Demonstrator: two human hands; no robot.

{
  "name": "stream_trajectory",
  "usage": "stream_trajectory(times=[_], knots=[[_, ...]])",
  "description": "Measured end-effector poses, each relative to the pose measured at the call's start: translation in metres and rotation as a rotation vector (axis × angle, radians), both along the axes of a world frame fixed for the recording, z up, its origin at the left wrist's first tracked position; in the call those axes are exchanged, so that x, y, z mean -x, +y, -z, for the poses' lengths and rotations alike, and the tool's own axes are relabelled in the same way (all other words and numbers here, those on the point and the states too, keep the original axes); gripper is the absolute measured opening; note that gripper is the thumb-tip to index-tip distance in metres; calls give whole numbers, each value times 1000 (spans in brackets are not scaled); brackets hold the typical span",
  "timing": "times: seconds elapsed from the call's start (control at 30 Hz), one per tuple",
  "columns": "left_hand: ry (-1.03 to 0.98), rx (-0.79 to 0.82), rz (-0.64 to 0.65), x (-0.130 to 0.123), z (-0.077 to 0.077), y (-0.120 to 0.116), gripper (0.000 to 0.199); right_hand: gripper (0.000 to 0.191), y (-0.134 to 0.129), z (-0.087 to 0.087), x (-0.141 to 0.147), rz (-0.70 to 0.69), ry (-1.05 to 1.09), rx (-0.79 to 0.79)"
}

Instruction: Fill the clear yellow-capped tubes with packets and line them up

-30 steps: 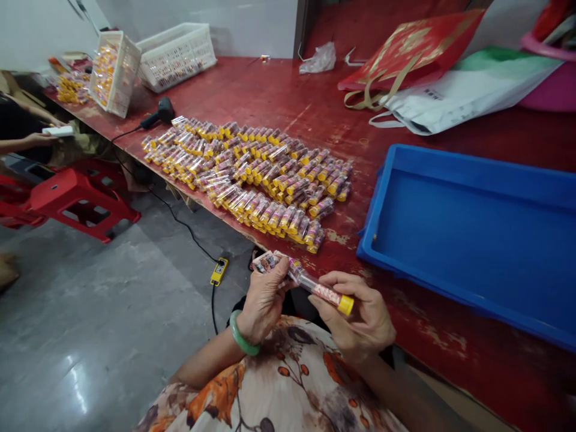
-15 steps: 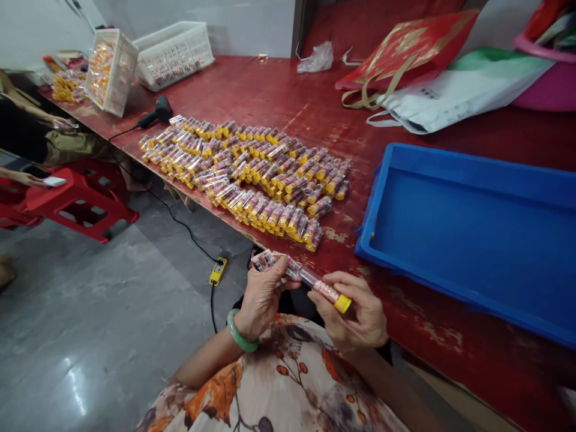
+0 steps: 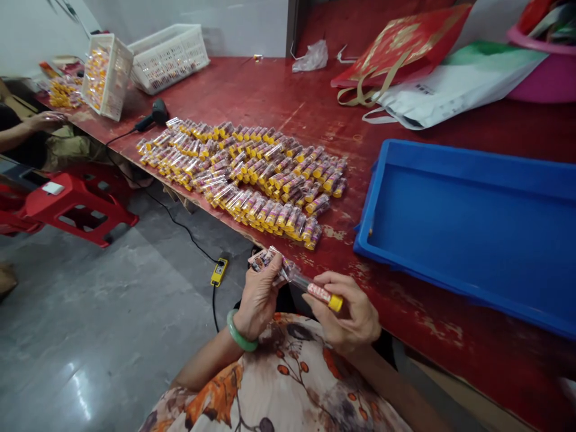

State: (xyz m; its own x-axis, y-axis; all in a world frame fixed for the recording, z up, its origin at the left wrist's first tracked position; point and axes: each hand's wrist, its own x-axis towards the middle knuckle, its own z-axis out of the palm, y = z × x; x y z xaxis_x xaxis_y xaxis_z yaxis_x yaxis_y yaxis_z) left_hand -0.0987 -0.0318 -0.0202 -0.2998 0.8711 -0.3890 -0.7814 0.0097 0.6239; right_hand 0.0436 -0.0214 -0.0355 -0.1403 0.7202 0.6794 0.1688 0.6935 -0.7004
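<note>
One long red table (image 3: 252, 90) runs from the far left to the near right, its paint worn pale in patches. On its right side sits a blue tray (image 3: 477, 222). A floral garment (image 3: 288, 372) covers the wearer's lap at the near edge. Rows of plastic-wrapped tubes with yellow ends (image 3: 252, 174) spread across the table's middle, left of the tray. At the far right lie a white bag (image 3: 459, 90) and a red bag (image 3: 405, 45), with a pink basin (image 3: 544, 75) to their right. Two white crates stand far left: one upright crate (image 3: 168, 63), and one tilted crate (image 3: 121, 75) with orange-yellow items inside. A red stool (image 3: 85, 198) stands on the floor at the left, bearing a small white object (image 3: 53, 188); beyond it shows a co-worker's hand (image 3: 47, 120).

The wearer's hands are apart, near the table's front edge, with a single tube (image 3: 317, 291) between them. The right hand (image 3: 351, 315) pinches that tube near its lower end, thumb and fingers around it. The left hand (image 3: 258, 294) is clamped on printed wrappers (image 3: 263, 260), where the tube's upper end meets them; whether it reaches inside one, I cannot tell. A black hair dryer (image 3: 150, 117) lies left of the rows. Smaller are a yellow socket block (image 3: 219, 272) on the floor, a green bangle (image 3: 240, 337) on the left wrist, and the held tube's yellow cap (image 3: 335, 303), pointing right and near.
</note>
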Motion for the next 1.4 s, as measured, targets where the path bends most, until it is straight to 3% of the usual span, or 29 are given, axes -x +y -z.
stream_trajectory(times=[0.1,0.23,0.57,0.8,1.0,1.07,1.17,1.23,1.4], knots=[[-21,97,-23,2,3,2,38,20,2,-1,-8,-52,124,238],[-46,115,-20,1,4,2,36,12,1,-7,-15,-87,91,319],[-64,127,62,-5,1,-1,42,31,6,-20,-5,-73,58,-35],[-50,118,124,-5,2,-4,45,37,7,-18,-10,21,-200,-283],[17,-57,76,-10,-1,-7,36,42,4,-10,-3,151,-415,-463],[7,-72,77,-8,-1,-8,32,48,2,-8,-1,80,-392,-419],[6,-60,101,-3,-2,-9,32,52,1,-11,-6,-200,-366,-216],[2,-50,131,0,-3,-10,37,52,2,-14,-11,-314,-372,-96],[-14,-40,282,-1,-6,-13,40,54,6,-17,-15,-225,-224,125]])
